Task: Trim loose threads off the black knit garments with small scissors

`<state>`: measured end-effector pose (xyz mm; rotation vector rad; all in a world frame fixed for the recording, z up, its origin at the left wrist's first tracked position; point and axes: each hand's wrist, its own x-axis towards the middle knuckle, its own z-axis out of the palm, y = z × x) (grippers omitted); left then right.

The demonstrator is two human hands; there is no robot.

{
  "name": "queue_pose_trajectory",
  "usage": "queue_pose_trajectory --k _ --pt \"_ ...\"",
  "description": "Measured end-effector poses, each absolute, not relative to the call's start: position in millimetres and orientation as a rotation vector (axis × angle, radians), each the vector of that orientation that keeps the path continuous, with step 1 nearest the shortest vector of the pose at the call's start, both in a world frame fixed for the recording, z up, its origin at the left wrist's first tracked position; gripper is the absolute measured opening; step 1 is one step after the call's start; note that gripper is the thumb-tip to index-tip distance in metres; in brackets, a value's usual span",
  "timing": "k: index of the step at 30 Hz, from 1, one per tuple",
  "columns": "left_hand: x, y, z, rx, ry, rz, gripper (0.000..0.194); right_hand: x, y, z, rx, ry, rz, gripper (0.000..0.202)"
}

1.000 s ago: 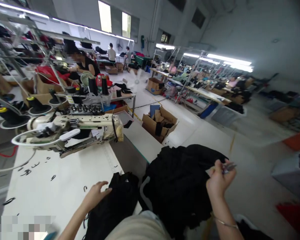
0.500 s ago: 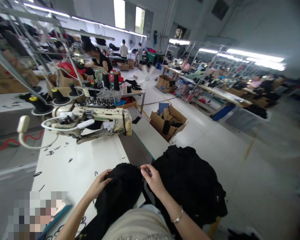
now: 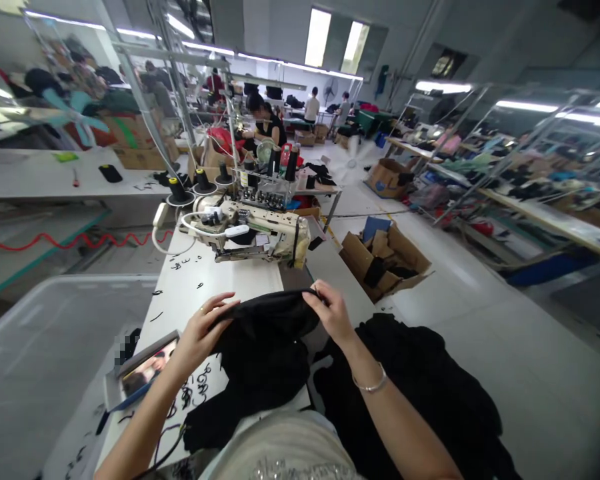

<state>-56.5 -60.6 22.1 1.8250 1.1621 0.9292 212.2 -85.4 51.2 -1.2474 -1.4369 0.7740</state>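
A piece of black fabric [image 3: 265, 353] is stretched between my hands above the white sewing table [image 3: 180, 293], its lower part hanging toward my lap. My left hand [image 3: 207, 327] grips its left edge, with fingers on top and the thumb underneath. At the upper right corner my right hand [image 3: 333, 310] pinches the same edge; a small dark thing shows by its fingers, too unclear to name. Beyond the cloth stands a cream sewing machine [image 3: 265, 230] with black thread cones [image 3: 180, 190] behind it. To the right of my lap lies a large heap of black fabric [image 3: 420, 387].
A phone-like screen [image 3: 147, 367] leans at the table's left edge, near dark thread scraps [image 3: 200, 383]. A translucent bin [image 3: 80, 313] stands to the left. An open cardboard box [image 3: 385, 260] sits on the floor ahead right. Other people work farther back.
Both hands have risen and moved forward, drawing the black fabric's edge taut between them. My right hand now pinches that edge. The camera view has swung left.
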Motion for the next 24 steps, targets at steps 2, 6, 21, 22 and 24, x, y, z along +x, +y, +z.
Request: queue_pose_trajectory --k 2,6,21,22,24 --pt "-55 -65 27 1.782 1.195 0.947 0.028 208 -80 65 -1.178 -1.380 0.919 0.037" --pt "-56 -69 28 1.461 1.265 0.855 0.041 196 -69 81 -1.124 -1.212 1.161 0.036" --pt "5 -76 52 1.284 1.139 0.947 0.033 171 -56 82 -1.138 -1.856 0.385 0.017" --pt "6 -78 51 1.268 1.154 0.991 0.032 177 -65 72 -1.129 -1.800 0.405 0.015" --pt "5 -82 49 1.250 1.170 1.051 0.030 187 -87 46 -1.117 -1.682 0.452 0.014"
